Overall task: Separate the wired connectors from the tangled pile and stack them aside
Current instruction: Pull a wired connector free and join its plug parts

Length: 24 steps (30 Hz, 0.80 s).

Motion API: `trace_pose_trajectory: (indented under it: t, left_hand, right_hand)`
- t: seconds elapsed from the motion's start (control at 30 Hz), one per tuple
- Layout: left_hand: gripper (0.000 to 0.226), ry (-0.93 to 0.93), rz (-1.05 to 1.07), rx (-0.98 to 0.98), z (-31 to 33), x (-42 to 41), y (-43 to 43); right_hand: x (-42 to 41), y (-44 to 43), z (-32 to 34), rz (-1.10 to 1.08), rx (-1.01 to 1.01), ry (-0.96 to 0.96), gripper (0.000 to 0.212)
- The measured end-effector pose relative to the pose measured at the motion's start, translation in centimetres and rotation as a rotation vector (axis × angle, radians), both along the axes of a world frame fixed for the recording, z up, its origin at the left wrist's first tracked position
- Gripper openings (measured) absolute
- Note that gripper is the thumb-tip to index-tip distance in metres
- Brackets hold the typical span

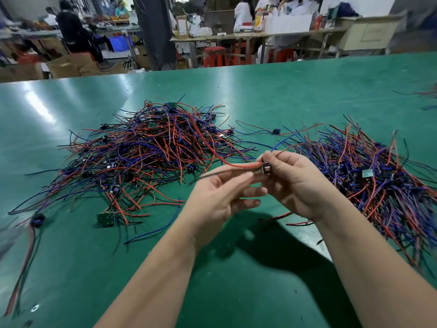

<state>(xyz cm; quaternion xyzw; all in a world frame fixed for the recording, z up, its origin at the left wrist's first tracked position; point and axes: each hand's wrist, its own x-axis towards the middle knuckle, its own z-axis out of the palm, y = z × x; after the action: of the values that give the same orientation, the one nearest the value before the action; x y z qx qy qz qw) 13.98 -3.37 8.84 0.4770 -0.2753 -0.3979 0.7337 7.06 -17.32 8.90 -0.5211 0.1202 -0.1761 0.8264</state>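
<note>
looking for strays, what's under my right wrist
Red and black wire ends poke out from under the right wrist onto the green table. The wrist covers the rest, so any connector there is hidden.

Left hand (220, 195) and right hand (295, 183) are bare, forearms bare too, nails seemingly short.
</note>
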Motion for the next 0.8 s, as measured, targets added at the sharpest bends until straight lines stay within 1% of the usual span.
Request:
trace_pose_trajectory:
  t: [0.03,0.07,0.1,0.2,0.27,0.33,0.4,0.47,0.53,0.6,0.67,0.73,0.77,0.8]
  left_hand:
    - [0.035,0.055,0.010,0.046,0.2,0.1,-0.1]
    - [0.044,0.065,0.027,0.105,0.2,0.2,-0.1]
    - [0.045,0.031,0.041,0.159,0.0,0.2,-0.1]
    - [0.021,-0.104,0.033,0.275,-0.6,0.1,0.2]
    - [0.012,-0.167,0.008,0.347,-1.1,0.1,0.2]
    - [0.013,-0.280,-0.086,0.455,-1.5,0.0,0.3]
    - [0.012,-0.382,-0.242,0.567,-1.7,-0.6,0.4]
    - [0.011,-0.394,-0.350,0.609,-2.1,-1.3,0.3]
    - [0.010,-0.383,-0.381,0.602,-2.2,-1.8,0.2]
    - [0.009,-0.334,-0.351,0.562,-2.0,-1.8,0.1]
    - [0.008,-0.277,-0.236,0.501,-1.7,-1.5,-0.1]
    - [0.009,-0.158,-0.082,0.401,-1.3,-1.0,-0.2]
    - [0.010,-0.084,0.000,0.348,-1.1,-0.6,-0.3]
    - [0.014,-0.020,0.082,0.304,-0.9,-0.2,-0.3]
  right_hand:
    - [-0.2,-0.1,0.0,0.045,-0.067,0.035,0.015]
    - [-0.4,-0.2,0.0,0.082,-0.138,0.071,0.015]
    - [-0.6,-0.2,0.0,0.105,-0.206,0.106,0.015]
    - [-0.7,-0.2,-0.1,0.072,-0.351,0.202,0.012]
    - [-0.5,-0.3,-0.1,0.008,-0.385,0.243,0.012]
    - [-0.4,-1.0,-0.1,-0.104,-0.304,0.226,0.017]
    - [-0.6,-2.5,0.2,-0.269,-0.110,0.187,0.014]
    - [-1.2,-4.0,0.5,-0.413,0.074,0.165,0.011]
    - [-1.6,-5.0,0.5,-0.518,0.234,0.101,0.011]
    - [-1.7,-5.5,0.3,-0.617,0.315,0.024,0.015]
    - [-1.7,-5.7,0.2,-0.735,0.348,-0.035,0.017]
    - [-1.7,-5.7,0.3,-0.859,0.326,-0.049,0.008]
    - [-1.7,-5.6,0.3,-0.903,0.286,-0.050,0.005]
    - [-1.6,-5.4,0.4,-0.923,0.220,-0.053,0.007]
